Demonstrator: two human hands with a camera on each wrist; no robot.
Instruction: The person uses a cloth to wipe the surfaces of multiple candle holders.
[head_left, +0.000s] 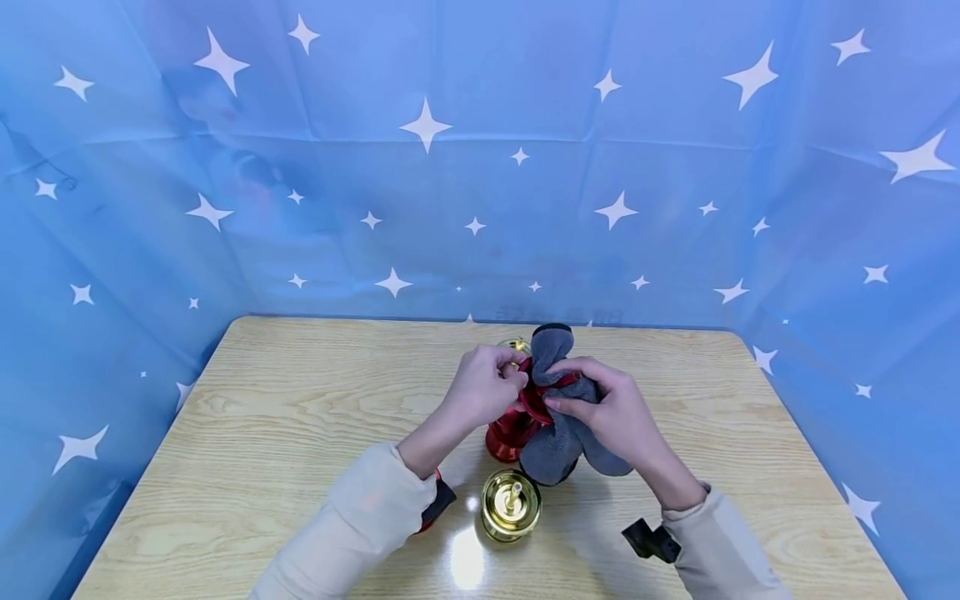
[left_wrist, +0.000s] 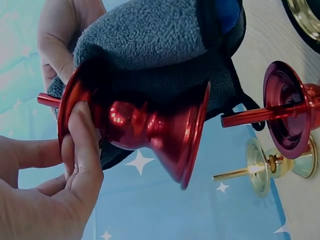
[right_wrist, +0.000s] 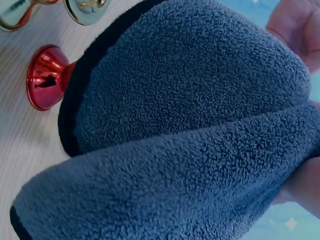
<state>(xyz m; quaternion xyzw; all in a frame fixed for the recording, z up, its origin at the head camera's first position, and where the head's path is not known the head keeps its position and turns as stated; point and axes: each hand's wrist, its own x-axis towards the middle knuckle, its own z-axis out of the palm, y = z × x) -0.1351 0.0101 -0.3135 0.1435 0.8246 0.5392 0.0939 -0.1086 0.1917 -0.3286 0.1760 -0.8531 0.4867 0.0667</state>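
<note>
My left hand (head_left: 480, 387) pinches the upper dish rim of a shiny red candle holder (left_wrist: 165, 135), which is held on its side above the table with a thin tube sticking out of its dish. A grey plush cloth (head_left: 551, 454) with dark edging hangs from my right hand (head_left: 611, 408), whose thumb and fingers grip it against the holder's dish. In the left wrist view the cloth lies behind the holder and over part of its rim. Cloth fills most of the right wrist view and covers the held holder there.
A second red candle holder (head_left: 504, 442) stands on the wooden table (head_left: 300, 400) below the hands. One gold candle holder (head_left: 510, 508) stands nearer the front, another gold candle holder (head_left: 516, 343) further back. A blue star-patterned curtain (head_left: 480, 183) hangs behind.
</note>
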